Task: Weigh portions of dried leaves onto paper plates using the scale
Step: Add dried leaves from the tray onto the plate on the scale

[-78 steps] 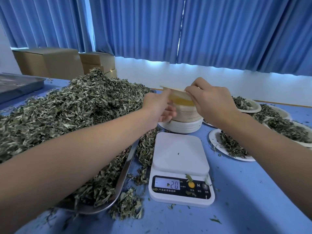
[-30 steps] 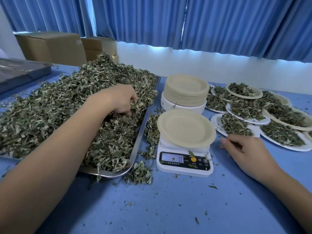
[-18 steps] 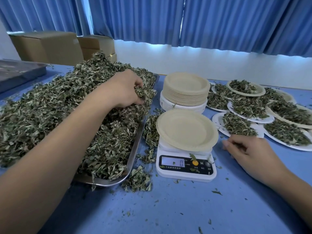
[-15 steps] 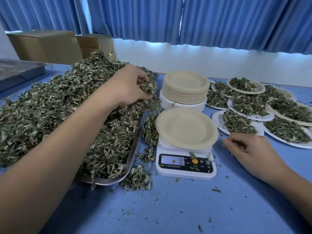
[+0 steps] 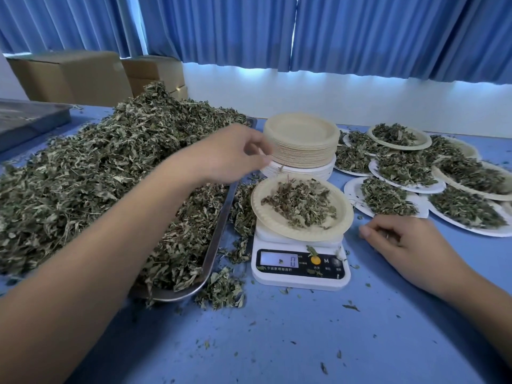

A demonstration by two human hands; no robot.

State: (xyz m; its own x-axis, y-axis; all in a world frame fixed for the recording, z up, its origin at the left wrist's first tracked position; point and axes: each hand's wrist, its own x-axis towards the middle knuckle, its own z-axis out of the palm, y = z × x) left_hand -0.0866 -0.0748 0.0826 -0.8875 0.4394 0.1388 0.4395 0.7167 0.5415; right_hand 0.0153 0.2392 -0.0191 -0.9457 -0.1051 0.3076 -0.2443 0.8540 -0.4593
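Right now the left hand (image 5: 232,155) hovers above the gap between the heaped tray (image 5: 219,239) and the scale (image 5: 300,275), its fingers loose and slightly spread with nothing visibly held, though motion blur hides the tips. The right hand (image 5: 404,241) rests on the blue surface (image 5: 291,342) just right of the scale, fingers loosely curled; whether they pinch a scrap cannot be told. A paper plate (image 5: 342,217) sits on the scale's platform carrying a modest portion of leaves (image 5: 302,203), yet the display (image 5: 279,260) appears to read zero, so the reading has probably not settled. That lag is the main hazard. Adding another handful before the number updates would likely overshoot the portion. The plate overhangs the platform on every side and looks a little tilted, so a nudge from either hand, or a heavy drop near one rim, could tip it and scatter the portion. Its far edge lies close to the stack of empty plates (image 5: 300,145), and spilled leaves (image 5: 243,206) lie just beside its left rim; contact with either would likely falsify the weight. Stray bits also lie on the scale's front panel, and more falling there could hide the digits. The main pile of dried leaves (image 5: 110,176) fills the tray at left, and filled plates (image 5: 388,199) crowd the surface at right.
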